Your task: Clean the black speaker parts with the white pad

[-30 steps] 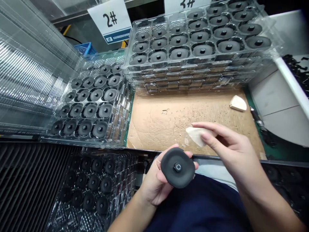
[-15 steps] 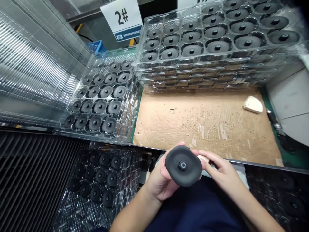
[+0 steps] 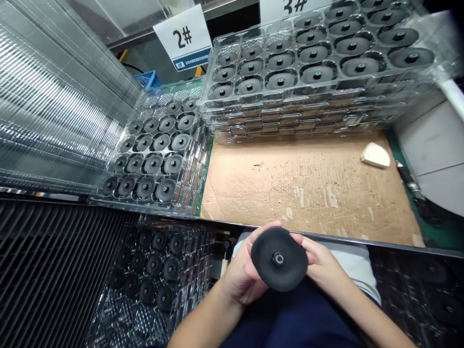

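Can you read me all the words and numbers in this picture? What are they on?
"2#" is on the white sign at the back.
"3#" is on the white sign to its right, cut off by the top of the picture.
The blue strip along the bottom of the 2# sign has small print, too small to read.

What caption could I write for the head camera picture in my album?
Left hand and right hand hold a black disc beside stacked clear trays of matching discs.
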Demonstrator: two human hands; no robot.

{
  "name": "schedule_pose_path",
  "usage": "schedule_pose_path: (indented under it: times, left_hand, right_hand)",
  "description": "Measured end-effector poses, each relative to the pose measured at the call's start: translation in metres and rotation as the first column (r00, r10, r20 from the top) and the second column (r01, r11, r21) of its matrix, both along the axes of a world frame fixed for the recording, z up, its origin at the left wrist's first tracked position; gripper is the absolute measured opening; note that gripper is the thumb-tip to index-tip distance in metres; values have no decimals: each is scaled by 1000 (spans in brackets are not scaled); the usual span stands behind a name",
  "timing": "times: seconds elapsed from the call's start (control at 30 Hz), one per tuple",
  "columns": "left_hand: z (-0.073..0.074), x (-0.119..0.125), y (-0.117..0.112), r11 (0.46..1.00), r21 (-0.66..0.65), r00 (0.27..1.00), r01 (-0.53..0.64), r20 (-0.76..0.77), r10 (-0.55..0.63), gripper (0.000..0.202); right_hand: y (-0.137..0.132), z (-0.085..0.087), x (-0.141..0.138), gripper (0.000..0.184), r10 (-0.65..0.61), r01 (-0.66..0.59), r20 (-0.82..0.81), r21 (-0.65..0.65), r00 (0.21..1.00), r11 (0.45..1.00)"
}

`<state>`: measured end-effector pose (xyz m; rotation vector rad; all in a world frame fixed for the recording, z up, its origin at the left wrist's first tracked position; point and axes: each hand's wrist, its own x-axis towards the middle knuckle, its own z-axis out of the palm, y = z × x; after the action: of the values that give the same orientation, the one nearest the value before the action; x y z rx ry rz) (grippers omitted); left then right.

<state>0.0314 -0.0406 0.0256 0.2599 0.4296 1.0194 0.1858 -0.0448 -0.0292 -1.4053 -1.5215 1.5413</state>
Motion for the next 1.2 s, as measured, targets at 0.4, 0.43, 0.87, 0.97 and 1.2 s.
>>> schedule_pose_path:
  times: [0.4,0.43,0.87,0.97,1.2]
  left_hand:
    - [-1,5,8,997,57,996,-57,-70,61,47]
    - [-3,3,9,984,148,978,-99,-166,124,46]
    - [-11,-7,37,494,782,381,380,-619,687,105]
    - [-8,-6,35,609,717,419,338,-694,585,101]
    - [-1,-11,36,980,175,526,97,-845,99,35]
  right_hand:
    - [57,-21,5,43,-300,282,106,154,948,947]
    - [53,-22,4,46,-334,310,113,184,936,933]
    - [12,20,30,34,-318,264,45,455,947,851]
    - [24,31,34,41,-142,30,130,626,981,779]
    - [55,44,20,29,31,-33,13,597,999,802]
